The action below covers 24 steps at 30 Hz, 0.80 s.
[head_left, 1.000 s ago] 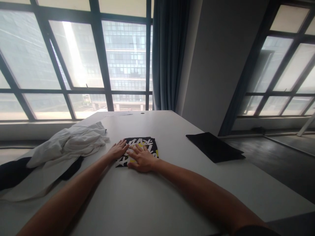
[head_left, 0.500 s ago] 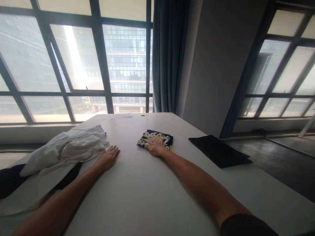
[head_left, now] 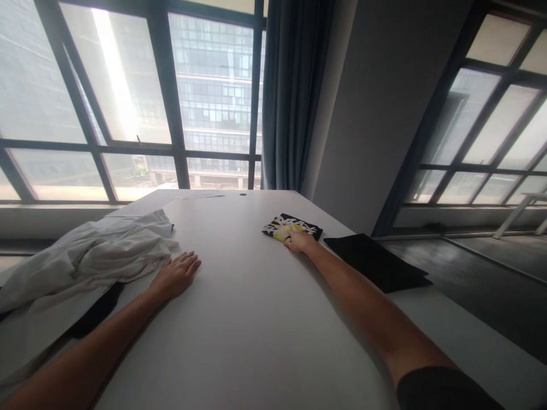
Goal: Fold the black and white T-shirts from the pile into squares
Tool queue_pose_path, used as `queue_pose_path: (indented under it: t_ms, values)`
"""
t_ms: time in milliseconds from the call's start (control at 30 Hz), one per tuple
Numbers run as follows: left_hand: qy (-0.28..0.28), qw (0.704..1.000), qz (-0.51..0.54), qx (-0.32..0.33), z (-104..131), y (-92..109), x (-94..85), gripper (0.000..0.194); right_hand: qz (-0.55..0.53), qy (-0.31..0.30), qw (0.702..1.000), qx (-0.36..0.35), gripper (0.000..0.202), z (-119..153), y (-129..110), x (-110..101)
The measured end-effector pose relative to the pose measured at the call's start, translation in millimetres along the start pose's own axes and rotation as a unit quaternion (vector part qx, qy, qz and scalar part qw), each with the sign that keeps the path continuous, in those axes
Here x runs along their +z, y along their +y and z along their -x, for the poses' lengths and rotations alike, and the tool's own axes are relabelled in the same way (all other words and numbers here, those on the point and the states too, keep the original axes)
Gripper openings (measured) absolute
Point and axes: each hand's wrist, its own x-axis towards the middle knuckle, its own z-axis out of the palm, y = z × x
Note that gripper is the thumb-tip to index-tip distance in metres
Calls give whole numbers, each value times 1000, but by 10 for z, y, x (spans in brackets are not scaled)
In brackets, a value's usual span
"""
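A small folded black garment point(head_left: 282, 226) with white and yellow lettering lies on the white table point(head_left: 239, 319), right of the middle. My right hand point(head_left: 299, 241) is at its near edge, fingers closed on the cloth; the fingertips are partly hidden. My left hand point(head_left: 178, 274) rests flat on the table with its fingers stretched out. It lies beside a crumpled white cloth point(head_left: 98, 250), which looks like a garment. Dark fabric point(head_left: 96, 310) shows from under that pile.
Flat black sheets point(head_left: 376, 262) lie along the table's right edge, close to the folded garment. A thin white sheet point(head_left: 200, 194) lies at the far end, near a round dark spot point(head_left: 243, 194). Beyond stand windows and a blue curtain point(head_left: 286, 102).
The folded garment has moved right and slightly away, turned a little, with my right hand on it. That hand has gone from lying flat to gripping the near edge. My left hand stays flat.
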Motion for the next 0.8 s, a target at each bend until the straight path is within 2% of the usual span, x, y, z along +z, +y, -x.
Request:
queue_pose_path:
  t_ms: [67,200,333,467,600,700,800]
  values:
    - [7,1000,0,1,0,-6,11,49,15,5,1000,-5,53,94,37,18]
    - [17,1000,-1,3,9,-5,14,49,45,54,996,-51,41,232,34,57]
    - [4,1000,-2,3,15,8,3,52,45,103,991,-69,45,296,42,-49]
    - [11,1000,-1,6,14,15,8,52,25,177,983,-53,44,348,48,-357]
    - [13,1000,-4,2,17,18,7,52,-7,210,977,-29,41,350,90,-776]
    - [-1,1000,-11,3,23,23,-14,54,-47,231,972,19,39,305,289,-1078]
    - [-10,1000,-16,-1,28,26,-29,54,-73,265,960,58,39,289,642,-1346]
